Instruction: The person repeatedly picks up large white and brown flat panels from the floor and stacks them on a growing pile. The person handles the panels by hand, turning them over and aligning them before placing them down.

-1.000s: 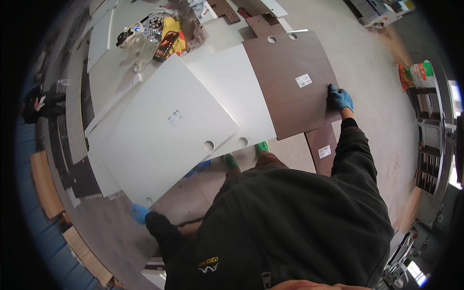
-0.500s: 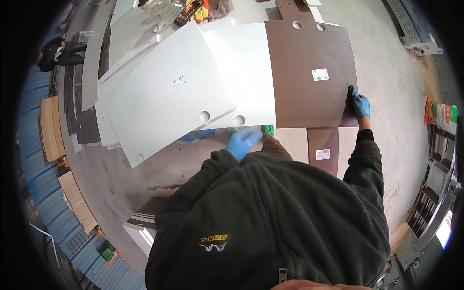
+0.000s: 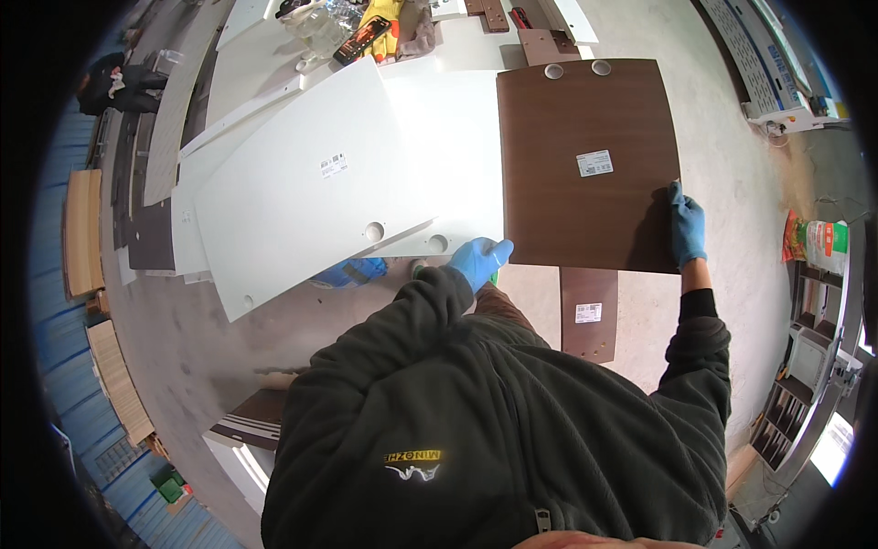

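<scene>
A dark brown panel (image 3: 590, 210) with two round holes along its far edge and a white label lies to the right of the white panels. My right hand (image 3: 689, 229), in a blue glove, is closed around its right edge. Gloved in blue too, my left hand (image 3: 479, 263) is at its near-left corner, thumb on top and fingers mostly hidden below. Close to that hand is the near edge of a white panel (image 3: 457, 137). A second white panel (image 3: 302, 183), with a label and a round hole, lies askew on top further left.
Below the brown panel is a narrower brown board (image 3: 588, 335). Towards the back are a dark handheld device (image 3: 362, 39), yellow-red gloves (image 3: 389, 14) and clear plastic (image 3: 320, 32). Another person (image 3: 123, 87) stands at far left. Bags (image 3: 826, 245) and a shelf rack (image 3: 794, 366) are at right.
My left hand has moved up and right onto the brown panel's near-left corner. The panel's near edge now sits lower in view, with my right hand still on its right edge.
</scene>
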The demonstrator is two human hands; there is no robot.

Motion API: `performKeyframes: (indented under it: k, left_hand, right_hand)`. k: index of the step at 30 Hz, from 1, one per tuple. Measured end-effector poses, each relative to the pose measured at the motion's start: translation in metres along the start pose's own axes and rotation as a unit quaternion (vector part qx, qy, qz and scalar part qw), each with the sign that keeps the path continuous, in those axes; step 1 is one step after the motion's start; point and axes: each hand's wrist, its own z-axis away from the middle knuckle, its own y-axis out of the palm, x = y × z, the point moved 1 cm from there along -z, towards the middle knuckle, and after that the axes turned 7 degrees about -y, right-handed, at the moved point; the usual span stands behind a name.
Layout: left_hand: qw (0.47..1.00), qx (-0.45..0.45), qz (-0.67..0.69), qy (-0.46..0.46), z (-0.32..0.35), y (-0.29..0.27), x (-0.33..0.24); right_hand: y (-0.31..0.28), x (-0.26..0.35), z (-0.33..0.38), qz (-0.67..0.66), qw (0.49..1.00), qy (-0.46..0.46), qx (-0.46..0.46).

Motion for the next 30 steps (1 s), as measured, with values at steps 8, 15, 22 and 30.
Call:
performKeyframes:
  k: [8, 15, 22, 30]
  left_hand:
    - [0.956, 0.044, 0.289, -0.034, -0.018, 0.057, 0.022]
    - [0.857, 0.283, 0.429, -0.029, -0.045, 0.109, -0.016]
    - [0.771, 0.364, 0.505, 0.135, 0.070, 0.061, -0.011]
    - [0.696, 0.091, 0.633, 0.326, 0.201, -0.137, 0.115]
  right_hand:
    - [-0.094, 0.070, 0.020, 0.091, 0.992, -0.089, 0.013]
    - [-0.149, 0.143, 0.135, 0.130, 0.971, -0.198, -0.031]
    - [-0.137, 0.244, 0.243, 0.218, 0.929, -0.296, -0.042]
    - [0.018, 0.330, 0.307, 0.149, 0.871, -0.468, -0.006]
